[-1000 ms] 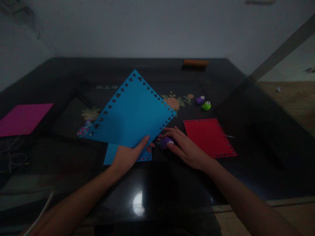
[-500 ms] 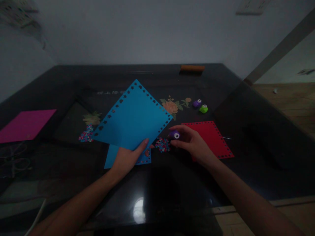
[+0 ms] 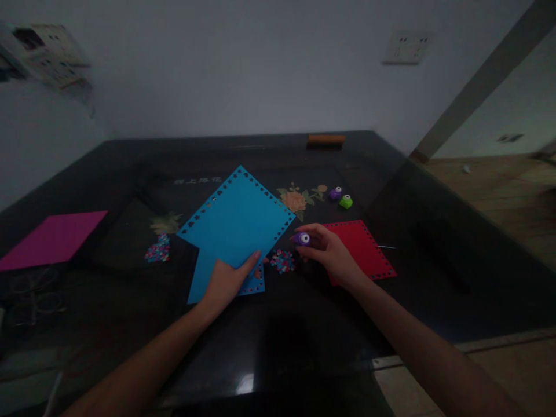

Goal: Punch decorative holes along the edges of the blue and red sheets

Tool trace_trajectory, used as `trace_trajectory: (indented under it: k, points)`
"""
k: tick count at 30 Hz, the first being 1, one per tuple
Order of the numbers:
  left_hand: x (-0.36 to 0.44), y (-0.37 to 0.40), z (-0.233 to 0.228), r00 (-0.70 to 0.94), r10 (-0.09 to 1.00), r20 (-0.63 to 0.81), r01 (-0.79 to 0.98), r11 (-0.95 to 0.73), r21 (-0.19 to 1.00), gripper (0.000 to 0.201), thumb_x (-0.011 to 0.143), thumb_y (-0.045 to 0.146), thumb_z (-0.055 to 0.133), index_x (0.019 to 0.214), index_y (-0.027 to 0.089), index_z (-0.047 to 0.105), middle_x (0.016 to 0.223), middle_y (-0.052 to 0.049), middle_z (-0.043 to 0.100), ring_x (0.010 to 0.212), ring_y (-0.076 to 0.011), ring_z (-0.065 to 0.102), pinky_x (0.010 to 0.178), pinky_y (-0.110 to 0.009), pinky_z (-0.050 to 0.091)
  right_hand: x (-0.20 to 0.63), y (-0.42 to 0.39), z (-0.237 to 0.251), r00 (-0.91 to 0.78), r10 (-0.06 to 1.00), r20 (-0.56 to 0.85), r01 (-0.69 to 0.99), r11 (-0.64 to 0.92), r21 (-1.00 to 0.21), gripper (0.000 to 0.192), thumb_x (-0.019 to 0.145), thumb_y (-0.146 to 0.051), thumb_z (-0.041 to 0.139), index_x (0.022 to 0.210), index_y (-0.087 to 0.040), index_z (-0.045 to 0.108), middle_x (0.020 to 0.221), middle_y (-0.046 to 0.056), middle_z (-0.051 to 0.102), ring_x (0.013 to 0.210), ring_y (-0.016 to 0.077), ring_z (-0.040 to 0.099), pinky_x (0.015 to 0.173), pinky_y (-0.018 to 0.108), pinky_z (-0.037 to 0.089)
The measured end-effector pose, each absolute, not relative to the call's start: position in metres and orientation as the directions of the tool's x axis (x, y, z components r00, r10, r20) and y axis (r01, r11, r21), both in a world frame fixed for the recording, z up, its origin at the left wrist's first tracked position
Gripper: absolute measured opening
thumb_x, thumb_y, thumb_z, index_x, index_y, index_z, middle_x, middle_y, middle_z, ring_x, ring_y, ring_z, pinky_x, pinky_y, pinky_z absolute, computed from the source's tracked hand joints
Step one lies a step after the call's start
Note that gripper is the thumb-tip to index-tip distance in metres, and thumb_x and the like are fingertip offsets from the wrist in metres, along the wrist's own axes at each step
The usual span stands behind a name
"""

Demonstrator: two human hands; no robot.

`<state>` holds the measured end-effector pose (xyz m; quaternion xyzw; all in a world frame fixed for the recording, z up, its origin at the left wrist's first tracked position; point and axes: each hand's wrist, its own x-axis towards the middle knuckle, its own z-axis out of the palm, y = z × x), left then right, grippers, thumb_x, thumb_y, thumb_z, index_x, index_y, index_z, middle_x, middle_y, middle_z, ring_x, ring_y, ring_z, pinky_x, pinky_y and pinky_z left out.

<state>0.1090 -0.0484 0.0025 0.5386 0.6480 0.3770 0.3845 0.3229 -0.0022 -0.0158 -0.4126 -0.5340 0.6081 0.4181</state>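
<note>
My left hand (image 3: pixel 230 282) pinches the near corner of a blue paper sheet (image 3: pixel 238 217), thumb on top. Small punched shapes line the two far edges of that sheet. Beneath it lies a second blue sheet (image 3: pixel 200 278), partly covered, with holes along its edges. In my right hand (image 3: pixel 332 255) is a purple craft punch (image 3: pixel 303 238), gripped between thumb and fingers. A heap of small coloured paper cutouts (image 3: pixel 282 261) lies between my hands. Partly under my right hand rests a red sheet (image 3: pixel 362 246) with punched borders.
Another purple punch (image 3: pixel 335 193) and a green punch (image 3: pixel 346 201) stand beyond the red sheet. At left are a second cutout heap (image 3: pixel 158 249), a pink sheet (image 3: pixel 56 237) and what looks like scissors (image 3: pixel 37 298). A brown roll-shaped object (image 3: pixel 325 140) lies near the wall.
The camera view has tilted up and shifted right, so the table appears lower. The held blue sheet looks lower and flatter. Both hands keep their holds.
</note>
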Motion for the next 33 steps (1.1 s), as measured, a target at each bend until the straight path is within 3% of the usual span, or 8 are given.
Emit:
trace_trajectory:
  k: [10,14,16,18,19,22,25,33]
  points:
    - [0.108,-0.048,-0.011,-0.086,0.996,-0.007,0.445,0.044,0.895,0.029,0.074,0.045,0.057,0.06,0.02,0.065,0.064,-0.005,0.072,0.066,-0.0245,0.068,0.081,-0.038,0.051,0.328,0.004,-0.012,-0.194,0.981,0.032,-0.033,0.026,-0.999,0.035,0.071,-0.03,0.07,0.104,-0.022,0.061,0.08,0.0,0.066,0.067,0.0161,0.064,0.064,0.033,0.053]
    - [0.109,-0.049,-0.014,-0.038,0.999,-0.012,0.455,0.028,0.89,0.036,0.077,0.047,0.053,0.055,0.02,0.062,0.06,-0.005,0.07,0.061,-0.0229,0.066,0.071,-0.035,0.05,0.341,0.02,-0.009,-0.086,0.982,0.167,0.155,0.179,-0.972,0.033,0.075,-0.035,0.066,0.104,-0.019,0.061,0.088,0.005,0.068,0.074,0.019,0.066,0.066,0.034,0.053]
    - [0.11,-0.05,-0.014,-0.022,1.0,-0.005,0.443,0.015,0.896,0.036,0.077,0.047,0.053,0.055,0.02,0.061,0.056,-0.003,0.068,0.057,-0.0213,0.064,0.067,-0.033,0.05,0.352,0.036,-0.011,-0.045,0.95,0.31,0.395,0.302,-0.867,0.027,0.078,-0.033,0.063,0.101,-0.018,0.062,0.094,0.007,0.068,0.082,0.0203,0.065,0.073,0.035,0.052]
    - [0.111,-0.05,-0.014,-0.022,1.0,-0.009,0.443,0.017,0.896,0.036,0.077,0.047,0.053,0.057,0.019,0.063,0.053,-0.001,0.065,0.053,-0.0198,0.061,0.063,-0.032,0.049,0.365,0.057,-0.015,-0.047,0.908,0.416,0.707,0.325,-0.629,0.024,0.082,-0.032,0.059,0.102,-0.019,0.062,0.097,0.008,0.068,0.086,0.0212,0.064,0.075,0.035,0.051]
    - [0.111,-0.051,-0.014,-0.025,1.0,-0.014,0.448,0.024,0.894,0.036,0.077,0.048,0.053,0.058,0.019,0.064,0.052,-0.001,0.064,0.051,-0.0191,0.06,0.061,-0.031,0.048,0.371,0.067,-0.018,-0.043,0.902,0.429,0.755,0.311,-0.577,0.025,0.081,-0.031,0.06,0.103,-0.018,0.063,0.099,0.01,0.068,0.09,0.0233,0.062,0.079,0.038,0.05]
    - [0.111,-0.051,-0.016,-0.029,0.999,-0.041,0.453,0.05,0.89,0.037,0.077,0.049,0.052,0.061,0.018,0.066,0.051,-0.001,0.062,0.048,-0.018,0.057,0.058,-0.031,0.047,0.388,0.094,-0.026,-0.035,0.892,0.452,0.837,0.273,-0.473,0.026,0.077,-0.028,0.065,0.1,-0.017,0.066,0.11,0.014,0.063,0.108,0.0315,0.052,0.091,0.048,0.042]
    - [0.11,-0.051,-0.019,-0.028,0.998,-0.061,0.449,0.067,0.891,0.04,0.076,0.052,0.052,0.063,0.018,0.067,0.051,-0.001,0.062,0.048,-0.019,0.057,0.057,-0.031,0.047,0.398,0.11,-0.035,-0.032,0.896,0.443,0.891,0.226,-0.394,0.027,0.074,-0.03,0.067,0.098,-0.017,0.068,0.119,0.017,0.057,0.116,0.0361,0.044,0.093,0.053,0.039]
    - [0.114,-0.052,-0.013,-0.032,0.999,-0.043,0.461,0.053,0.886,0.035,0.073,0.048,0.054,0.056,0.021,0.065,0.054,-0.003,0.066,0.052,-0.0204,0.059,0.068,-0.035,0.048,0.411,0.119,-0.052,-0.027,0.921,0.389,0.94,0.155,-0.303,0.031,0.077,-0.032,0.064,0.104,-0.02,0.068,0.124,0.016,0.053,0.116,0.036,0.042,0.089,0.05,0.043]
